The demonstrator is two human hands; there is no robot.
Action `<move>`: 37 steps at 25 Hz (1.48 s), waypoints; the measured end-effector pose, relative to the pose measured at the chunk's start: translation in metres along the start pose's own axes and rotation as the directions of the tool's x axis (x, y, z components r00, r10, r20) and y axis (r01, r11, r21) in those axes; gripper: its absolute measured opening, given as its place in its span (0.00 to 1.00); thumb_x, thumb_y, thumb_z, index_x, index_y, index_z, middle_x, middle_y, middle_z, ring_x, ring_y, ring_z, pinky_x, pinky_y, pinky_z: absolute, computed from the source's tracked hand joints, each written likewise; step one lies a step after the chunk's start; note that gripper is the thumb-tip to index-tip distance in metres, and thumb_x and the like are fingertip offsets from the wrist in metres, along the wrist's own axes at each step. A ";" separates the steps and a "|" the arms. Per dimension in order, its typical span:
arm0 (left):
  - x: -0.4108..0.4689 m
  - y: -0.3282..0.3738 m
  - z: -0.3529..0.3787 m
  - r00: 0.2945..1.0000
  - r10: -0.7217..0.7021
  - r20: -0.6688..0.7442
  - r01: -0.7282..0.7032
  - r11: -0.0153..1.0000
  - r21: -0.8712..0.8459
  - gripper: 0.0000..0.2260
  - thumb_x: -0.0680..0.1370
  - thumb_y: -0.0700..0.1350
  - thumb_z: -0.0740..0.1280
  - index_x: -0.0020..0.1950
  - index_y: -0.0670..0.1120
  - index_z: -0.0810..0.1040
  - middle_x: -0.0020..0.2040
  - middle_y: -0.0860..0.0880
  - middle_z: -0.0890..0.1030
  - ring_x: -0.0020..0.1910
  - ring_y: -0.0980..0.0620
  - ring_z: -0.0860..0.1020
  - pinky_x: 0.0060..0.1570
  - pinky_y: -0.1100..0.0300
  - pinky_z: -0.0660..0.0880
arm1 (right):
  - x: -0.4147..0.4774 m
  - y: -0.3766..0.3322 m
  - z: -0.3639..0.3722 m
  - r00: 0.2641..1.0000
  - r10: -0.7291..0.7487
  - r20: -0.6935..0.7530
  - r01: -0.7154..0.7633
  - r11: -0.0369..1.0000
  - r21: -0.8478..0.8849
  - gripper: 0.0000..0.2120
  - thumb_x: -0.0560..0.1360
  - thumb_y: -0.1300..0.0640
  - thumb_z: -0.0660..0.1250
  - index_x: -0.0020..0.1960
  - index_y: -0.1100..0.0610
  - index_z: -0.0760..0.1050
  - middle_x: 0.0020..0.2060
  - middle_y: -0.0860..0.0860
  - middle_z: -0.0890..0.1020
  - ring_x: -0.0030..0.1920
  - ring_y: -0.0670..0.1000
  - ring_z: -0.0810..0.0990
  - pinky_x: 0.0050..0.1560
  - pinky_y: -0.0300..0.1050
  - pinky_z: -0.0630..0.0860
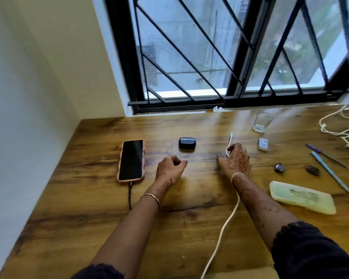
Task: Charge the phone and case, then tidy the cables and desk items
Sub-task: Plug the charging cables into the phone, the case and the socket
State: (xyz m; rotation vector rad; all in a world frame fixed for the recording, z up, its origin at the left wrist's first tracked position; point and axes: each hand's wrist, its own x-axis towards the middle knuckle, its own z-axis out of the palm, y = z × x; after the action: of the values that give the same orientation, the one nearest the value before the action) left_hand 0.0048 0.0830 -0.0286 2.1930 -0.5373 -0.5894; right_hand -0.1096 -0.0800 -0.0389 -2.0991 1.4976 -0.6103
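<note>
Two hands over the desk [85, 222], both with sleeves pushed up the forearms.

Phone [131, 160]: face up, screen dark, peach cover, lying at the left of the desk. Black cable [130, 195] plugged into its near end, running toward the desk's near edge.

Left hand [170, 168]: just right of the phone, resting on the wood, fingers loosely curled, thumb near forefinger; nothing seen in it.

Earbud case [187, 142]: dark, closed, right of the phone's far end, apart from both hands.

Right hand [237, 160]: further right of the phone, past the left hand. Fingers curled round a white cable [220, 236]; the plug end sticks out beyond the fingers, the rest trails under the wrist to the near edge.

Well right of the phone: a glass [262, 121] toward the window [189, 47], a small white block [263, 144], two pens [329, 171], a yellowed clear phone cover [302, 197], two small dark bits too blurred to name. A tangle of white cord [330, 132] lies farthest from the phone, at the right edge.
</note>
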 end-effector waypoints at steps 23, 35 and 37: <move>0.009 0.013 0.009 0.969 -0.141 0.205 0.240 0.750 -0.617 0.11 0.79 0.38 0.65 0.56 0.31 0.77 0.42 0.38 0.79 0.32 0.48 0.75 0.33 0.59 0.75 | -0.098 -0.021 0.026 0.939 -0.284 0.195 0.267 0.957 0.110 0.12 0.65 0.38 0.67 0.40 0.45 0.80 0.40 0.40 0.82 0.46 0.44 0.77 0.56 0.44 0.66; 0.019 0.010 0.006 0.965 -0.167 0.202 0.259 0.713 -0.651 0.11 0.78 0.32 0.63 0.59 0.30 0.74 0.36 0.42 0.78 0.23 0.54 0.74 0.29 0.60 0.77 | -0.068 -0.022 0.045 0.936 -0.331 0.119 0.287 0.913 0.289 0.04 0.75 0.50 0.64 0.46 0.49 0.76 0.43 0.48 0.80 0.44 0.50 0.79 0.46 0.39 0.73; 0.017 0.011 0.007 0.962 -0.166 0.215 0.269 0.681 -0.681 0.11 0.79 0.32 0.62 0.60 0.29 0.73 0.37 0.41 0.78 0.23 0.53 0.74 0.29 0.61 0.76 | -0.045 -0.024 0.050 0.962 -0.259 0.086 0.223 0.928 0.299 0.07 0.76 0.54 0.64 0.53 0.51 0.75 0.50 0.51 0.79 0.49 0.52 0.79 0.51 0.39 0.71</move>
State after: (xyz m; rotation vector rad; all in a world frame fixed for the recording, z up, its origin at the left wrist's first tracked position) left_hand 0.0125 0.0626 -0.0282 1.4777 -0.0653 -0.9062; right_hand -0.0753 -0.0241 -0.0666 -2.0630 1.0211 -0.7245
